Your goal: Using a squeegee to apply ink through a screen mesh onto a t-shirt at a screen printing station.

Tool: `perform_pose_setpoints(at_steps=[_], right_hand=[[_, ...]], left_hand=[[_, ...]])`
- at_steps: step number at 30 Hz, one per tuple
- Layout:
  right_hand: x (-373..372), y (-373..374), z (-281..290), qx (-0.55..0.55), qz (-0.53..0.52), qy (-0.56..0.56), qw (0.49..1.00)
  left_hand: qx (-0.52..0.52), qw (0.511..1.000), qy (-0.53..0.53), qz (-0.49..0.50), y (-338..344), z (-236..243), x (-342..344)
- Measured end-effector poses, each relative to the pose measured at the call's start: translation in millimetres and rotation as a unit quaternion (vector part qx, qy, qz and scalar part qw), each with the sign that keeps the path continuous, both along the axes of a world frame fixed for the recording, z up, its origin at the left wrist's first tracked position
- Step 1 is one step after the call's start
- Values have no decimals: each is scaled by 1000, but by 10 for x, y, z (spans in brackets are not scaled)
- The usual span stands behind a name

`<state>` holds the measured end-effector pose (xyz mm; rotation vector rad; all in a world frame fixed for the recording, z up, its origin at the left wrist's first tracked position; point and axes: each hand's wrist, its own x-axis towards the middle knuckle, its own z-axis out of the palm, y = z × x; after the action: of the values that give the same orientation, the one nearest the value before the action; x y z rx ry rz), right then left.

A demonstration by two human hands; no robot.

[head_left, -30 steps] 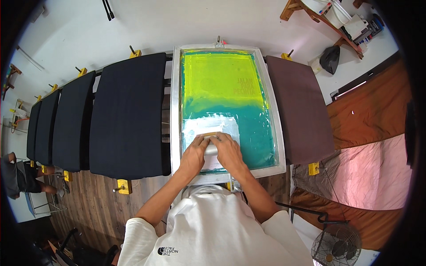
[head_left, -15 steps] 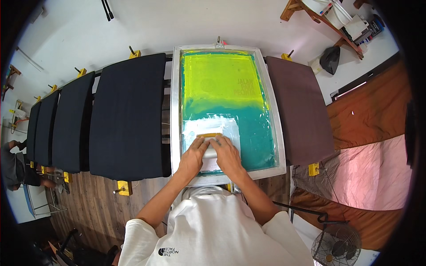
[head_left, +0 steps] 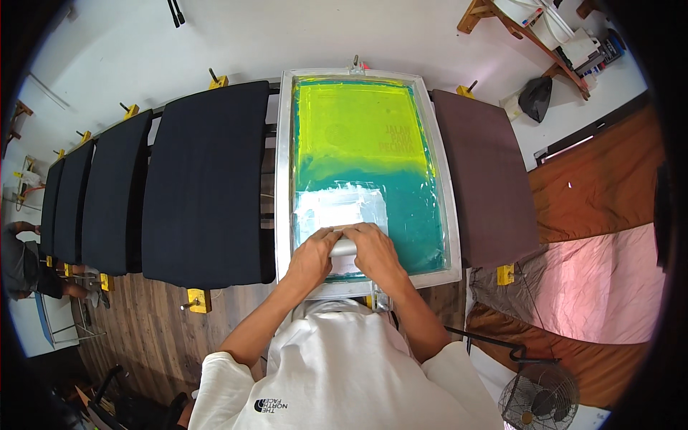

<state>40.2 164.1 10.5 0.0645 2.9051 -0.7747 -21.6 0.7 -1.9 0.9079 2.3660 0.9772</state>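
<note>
A screen-printing frame [head_left: 451,215] with a silver metal rim lies in front of me, its mesh yellow-green at the far half and teal nearer, with a patch of white ink [head_left: 351,201] at the near left. On that patch my left hand [head_left: 312,254] and my right hand [head_left: 374,252] are closed on a silver squeegee [head_left: 344,247], one at each side, fingertips along its far edge. Its blade is mostly hidden by my fingers.
Several pallets covered in black fabric [head_left: 202,179] line the left, a brown-covered one [head_left: 484,179] the right. Yellow clamps [head_left: 199,299] sit at their ends. A person [head_left: 21,265] stands at far left, a fan [head_left: 537,394] at lower right, orange sheeting [head_left: 588,179] at right.
My hands and the squeegee have moved slightly toward me, down the white patch. The person at far left has shifted a little.
</note>
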Motion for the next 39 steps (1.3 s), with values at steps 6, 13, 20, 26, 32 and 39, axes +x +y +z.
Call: perform_pose_setpoints(at_steps=[6,13,20,26,32,39], right_hand=[[48,-107,-290,45,-40,156,986],[-41,-21,-23,45,-10,57,997],[166,-85,-183,17,-13,48,999],[113,-105,-251,60,-31,117,991],[112,-33,10,-4,3,-17,1000],[259,-160,-310,53,-46,128,989]], left_hand=[[33,992,122,24,-3,-294,9],[32,999,20,21,4,-47,10],[7,993,114,-16,-95,-164,123],[32,993,112,16,-49,-238,91],[-12,1000,-6,6,-49,85,141],[17,988,153,-6,-100,-250,194]])
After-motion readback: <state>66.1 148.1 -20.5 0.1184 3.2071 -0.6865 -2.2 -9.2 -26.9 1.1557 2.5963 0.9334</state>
